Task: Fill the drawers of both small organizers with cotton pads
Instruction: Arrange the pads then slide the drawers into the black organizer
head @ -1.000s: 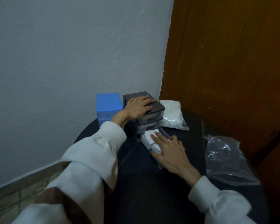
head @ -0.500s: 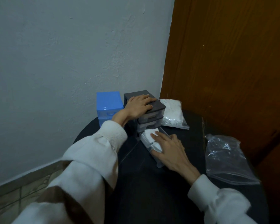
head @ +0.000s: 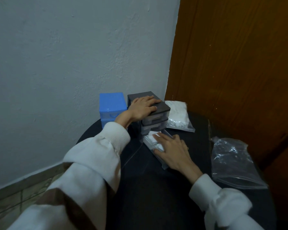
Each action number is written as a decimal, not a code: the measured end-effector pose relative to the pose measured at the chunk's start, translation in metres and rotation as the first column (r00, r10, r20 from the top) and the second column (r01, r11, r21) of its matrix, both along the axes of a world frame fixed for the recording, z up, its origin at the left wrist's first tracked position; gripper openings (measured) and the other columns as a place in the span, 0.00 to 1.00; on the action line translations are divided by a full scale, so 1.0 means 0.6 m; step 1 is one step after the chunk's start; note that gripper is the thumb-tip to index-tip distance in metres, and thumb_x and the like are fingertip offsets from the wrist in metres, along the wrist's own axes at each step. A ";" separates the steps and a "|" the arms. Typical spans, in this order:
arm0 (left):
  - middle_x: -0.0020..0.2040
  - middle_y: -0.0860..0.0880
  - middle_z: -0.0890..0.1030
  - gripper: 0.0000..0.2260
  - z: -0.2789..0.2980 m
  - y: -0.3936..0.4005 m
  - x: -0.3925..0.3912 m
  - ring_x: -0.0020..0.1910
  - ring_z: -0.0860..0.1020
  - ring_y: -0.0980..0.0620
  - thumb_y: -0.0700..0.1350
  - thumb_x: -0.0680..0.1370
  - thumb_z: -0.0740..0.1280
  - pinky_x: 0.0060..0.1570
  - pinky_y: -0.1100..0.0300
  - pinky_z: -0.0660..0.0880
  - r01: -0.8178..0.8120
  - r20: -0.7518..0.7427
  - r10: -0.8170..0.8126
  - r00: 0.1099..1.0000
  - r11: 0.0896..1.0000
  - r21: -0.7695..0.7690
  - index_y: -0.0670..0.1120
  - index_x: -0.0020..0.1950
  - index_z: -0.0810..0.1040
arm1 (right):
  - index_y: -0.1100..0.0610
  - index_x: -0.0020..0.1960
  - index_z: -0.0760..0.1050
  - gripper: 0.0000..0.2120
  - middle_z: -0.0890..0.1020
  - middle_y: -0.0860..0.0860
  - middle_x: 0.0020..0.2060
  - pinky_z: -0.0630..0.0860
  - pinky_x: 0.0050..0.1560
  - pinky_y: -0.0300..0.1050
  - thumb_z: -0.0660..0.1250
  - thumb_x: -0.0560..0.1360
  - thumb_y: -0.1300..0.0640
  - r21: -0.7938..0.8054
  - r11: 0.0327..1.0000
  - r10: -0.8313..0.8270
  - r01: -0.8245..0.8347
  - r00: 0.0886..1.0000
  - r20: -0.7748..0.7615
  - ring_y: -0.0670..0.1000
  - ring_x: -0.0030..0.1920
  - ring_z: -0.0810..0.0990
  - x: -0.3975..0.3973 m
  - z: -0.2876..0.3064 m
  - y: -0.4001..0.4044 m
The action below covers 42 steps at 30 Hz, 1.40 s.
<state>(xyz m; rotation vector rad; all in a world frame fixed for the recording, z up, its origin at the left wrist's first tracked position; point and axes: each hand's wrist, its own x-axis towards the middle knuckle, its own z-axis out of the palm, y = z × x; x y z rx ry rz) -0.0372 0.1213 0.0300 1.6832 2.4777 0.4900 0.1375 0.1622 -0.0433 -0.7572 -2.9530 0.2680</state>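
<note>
Left hand (head: 144, 107) flat on top of gray organizer (head: 154, 113), fingers spread, holding nothing. Right hand (head: 174, 151) flat on white cotton pads (head: 152, 140) in pulled-out bottom drawer (head: 158, 156), fingers open. Blue organizer (head: 111, 106) just beside gray one. Bag of pads (head: 178, 116) behind.

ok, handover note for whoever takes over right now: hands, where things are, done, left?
Left hand flat on top of the grey organizer, steadying it.
Right hand presses cotton pads in the pulled-out bottom drawer.
Blue organizer sits left of the grey one, top drawer shut.
Full bag of pads behind, empty bag at right.
Done: bottom drawer loaded.
Left: close it, check the other drawers.
</note>
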 end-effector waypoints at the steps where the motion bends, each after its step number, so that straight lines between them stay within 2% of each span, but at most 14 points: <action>1: 0.77 0.47 0.56 0.20 0.000 0.000 0.000 0.75 0.55 0.48 0.49 0.82 0.52 0.73 0.49 0.49 0.000 0.002 0.000 1.000 1.000 0.000 0.54 0.75 0.59 | 0.44 0.74 0.57 0.27 0.59 0.44 0.74 0.62 0.63 0.54 0.56 0.77 0.41 0.014 1.000 -0.014 0.014 1.000 0.004 0.58 0.65 0.63 -0.002 0.000 -0.002; 5: 0.77 0.47 0.57 0.20 0.001 -0.001 0.000 0.75 0.56 0.48 0.49 0.82 0.53 0.73 0.48 0.50 0.000 0.001 0.000 1.000 1.000 0.005 0.54 0.75 0.60 | 0.45 0.74 0.58 0.25 0.60 0.44 0.74 0.61 0.64 0.57 0.54 0.78 0.42 0.018 0.997 -0.069 0.068 0.997 0.027 0.60 0.66 0.62 -0.012 0.000 -0.014; 13: 0.76 0.47 0.58 0.20 -0.003 0.004 -0.003 0.74 0.57 0.48 0.49 0.82 0.53 0.73 0.48 0.50 -0.007 -0.006 0.007 1.000 1.000 0.012 0.54 0.74 0.60 | 0.47 0.70 0.64 0.22 0.62 0.45 0.72 0.60 0.64 0.59 0.55 0.78 0.44 0.001 0.989 -0.147 0.147 0.988 -0.054 0.62 0.65 0.62 -0.028 -0.006 -0.034; 16: 0.77 0.47 0.57 0.20 -0.003 0.003 -0.003 0.74 0.57 0.48 0.49 0.82 0.53 0.72 0.49 0.51 -0.005 -0.004 0.005 1.000 1.000 0.012 0.55 0.74 0.60 | 0.46 0.70 0.64 0.22 0.64 0.44 0.72 0.61 0.63 0.56 0.55 0.78 0.42 0.006 0.996 -0.089 0.090 0.993 -0.078 0.60 0.63 0.64 -0.028 -0.012 -0.024; 18: 0.77 0.47 0.57 0.19 -0.002 0.003 -0.003 0.74 0.57 0.48 0.49 0.82 0.53 0.73 0.49 0.50 -0.001 -0.003 0.001 1.000 1.000 0.014 0.54 0.74 0.60 | 0.45 0.71 0.63 0.24 0.62 0.44 0.73 0.58 0.66 0.56 0.54 0.77 0.40 0.002 0.998 -0.057 0.057 0.995 -0.076 0.60 0.66 0.62 -0.019 -0.012 -0.015; 21: 0.77 0.47 0.57 0.19 -0.002 0.001 -0.002 0.74 0.57 0.48 0.49 0.82 0.53 0.73 0.49 0.50 0.002 0.003 -0.002 1.000 1.000 0.021 0.54 0.74 0.60 | 0.44 0.74 0.58 0.28 0.57 0.44 0.75 0.43 0.71 0.60 0.52 0.77 0.36 0.035 0.999 -0.016 0.019 0.997 -0.072 0.54 0.75 0.51 0.006 -0.011 -0.016; 23: 0.77 0.47 0.57 0.19 -0.002 0.000 -0.002 0.75 0.56 0.48 0.49 0.82 0.52 0.73 0.49 0.49 -0.001 0.011 0.000 1.000 1.000 0.019 0.54 0.74 0.60 | 0.46 0.76 0.53 0.29 0.54 0.44 0.76 0.37 0.72 0.56 0.51 0.78 0.37 0.065 0.995 0.075 -0.071 0.995 -0.062 0.46 0.76 0.47 0.030 -0.009 -0.014; 27: 0.77 0.47 0.57 0.19 0.000 -0.002 0.001 0.75 0.56 0.48 0.50 0.82 0.52 0.73 0.49 0.49 -0.006 0.010 0.006 1.000 1.000 0.020 0.55 0.74 0.60 | 0.49 0.77 0.43 0.33 0.46 0.42 0.75 0.37 0.74 0.41 0.48 0.77 0.37 -0.033 0.964 0.265 -0.265 0.964 -0.014 0.38 0.74 0.41 0.072 -0.005 0.000; 29: 0.77 0.47 0.57 0.19 0.000 -0.002 0.001 0.75 0.56 0.48 0.50 0.82 0.52 0.73 0.49 0.49 -0.008 0.016 0.008 1.000 1.000 0.023 0.55 0.74 0.60 | 0.50 0.76 0.41 0.37 0.44 0.43 0.75 0.38 0.74 0.41 0.44 0.74 0.33 -0.001 0.951 0.308 -0.309 0.950 0.044 0.38 0.73 0.39 0.078 -0.012 0.008; 31: 0.77 0.47 0.57 0.19 0.001 -0.002 0.002 0.75 0.56 0.48 0.49 0.82 0.53 0.73 0.49 0.49 -0.009 0.012 0.008 1.000 1.000 0.023 0.54 0.74 0.60 | 0.51 0.76 0.40 0.36 0.45 0.46 0.76 0.38 0.75 0.41 0.41 0.74 0.36 0.080 0.936 0.334 -0.342 0.938 0.093 0.39 0.73 0.39 0.075 -0.020 0.014; 35: 0.76 0.47 0.57 0.19 0.001 -0.002 0.003 0.74 0.56 0.48 0.49 0.82 0.53 0.73 0.47 0.49 -0.006 0.013 0.005 1.000 1.000 0.029 0.54 0.74 0.60 | 0.52 0.77 0.44 0.31 0.49 0.47 0.76 0.36 0.70 0.35 0.49 0.79 0.41 0.097 0.933 0.341 -0.346 0.938 0.066 0.42 0.75 0.46 0.047 -0.018 0.013; 42: 0.76 0.47 0.58 0.19 -0.001 0.000 -0.001 0.74 0.57 0.48 0.49 0.82 0.53 0.73 0.48 0.49 0.004 0.026 -0.005 1.000 0.999 0.034 0.54 0.74 0.61 | 0.50 0.77 0.45 0.29 0.50 0.45 0.76 0.40 0.73 0.39 0.52 0.81 0.44 0.125 0.927 0.349 -0.354 0.935 0.061 0.42 0.75 0.47 0.033 -0.022 0.017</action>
